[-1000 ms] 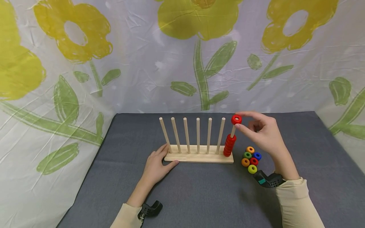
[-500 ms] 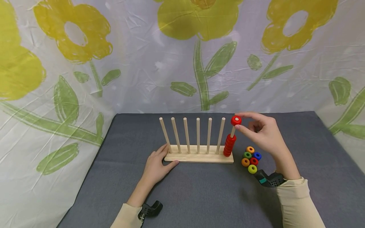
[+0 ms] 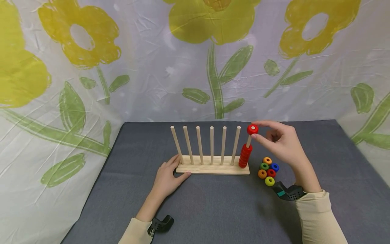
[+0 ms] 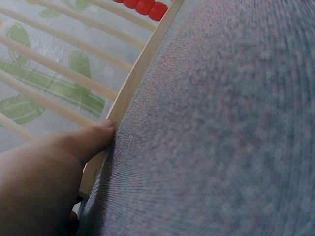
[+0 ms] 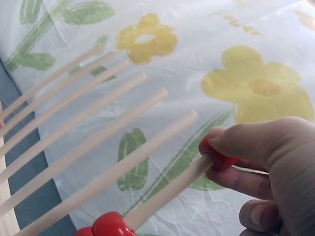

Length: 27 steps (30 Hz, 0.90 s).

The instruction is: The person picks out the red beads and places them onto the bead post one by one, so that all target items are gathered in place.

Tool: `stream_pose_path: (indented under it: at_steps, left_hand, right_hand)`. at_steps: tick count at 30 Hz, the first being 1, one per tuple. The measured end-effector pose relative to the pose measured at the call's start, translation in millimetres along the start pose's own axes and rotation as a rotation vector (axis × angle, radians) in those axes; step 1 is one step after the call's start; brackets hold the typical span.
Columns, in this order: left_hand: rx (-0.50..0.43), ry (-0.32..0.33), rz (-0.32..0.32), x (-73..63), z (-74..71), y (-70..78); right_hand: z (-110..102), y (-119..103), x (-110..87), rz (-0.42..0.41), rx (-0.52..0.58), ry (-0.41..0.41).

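Observation:
A wooden peg board (image 3: 213,166) with a row of upright pegs stands on the grey cloth. My left hand (image 3: 167,176) holds its left end, thumb along the front edge and fingers at the side; the left wrist view shows the thumb (image 4: 93,140) against the base. My right hand (image 3: 281,140) pinches a red bead (image 3: 252,129) between thumb and fingers at the top of the rightmost peg. The peg's tip shows in the bead's hole. Several red beads (image 3: 245,156) are stacked lower on that same peg, with bare wood between them and the pinched bead (image 5: 224,157).
Loose beads lie right of the board: orange (image 3: 267,160), green (image 3: 264,166), blue (image 3: 275,167), red (image 3: 271,173), another orange (image 3: 262,174) and yellow (image 3: 269,181). The other pegs (image 3: 211,145) are bare. A flowered curtain (image 3: 152,67) hangs behind the table.
The red bead has come down very slightly over the peg's tip, which now shows in its hole. Both hands have otherwise hardly moved.

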<state>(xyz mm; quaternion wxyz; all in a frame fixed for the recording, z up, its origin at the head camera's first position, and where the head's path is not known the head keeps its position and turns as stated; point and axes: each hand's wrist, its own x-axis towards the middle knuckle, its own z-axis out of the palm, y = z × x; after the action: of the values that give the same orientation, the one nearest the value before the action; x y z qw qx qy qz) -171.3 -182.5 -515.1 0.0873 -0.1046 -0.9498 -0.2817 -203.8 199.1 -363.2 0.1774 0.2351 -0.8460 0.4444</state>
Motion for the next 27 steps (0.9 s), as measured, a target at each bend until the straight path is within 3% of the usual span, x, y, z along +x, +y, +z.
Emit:
stream_pose_path:
  at_steps: [27]
  left_hand:
    - [0.014, 0.035, 0.02, 0.5, 3.6, -1.2]
  right_hand:
    - [0.6, 1.4, 0.6, -0.009, 0.01, -0.007]
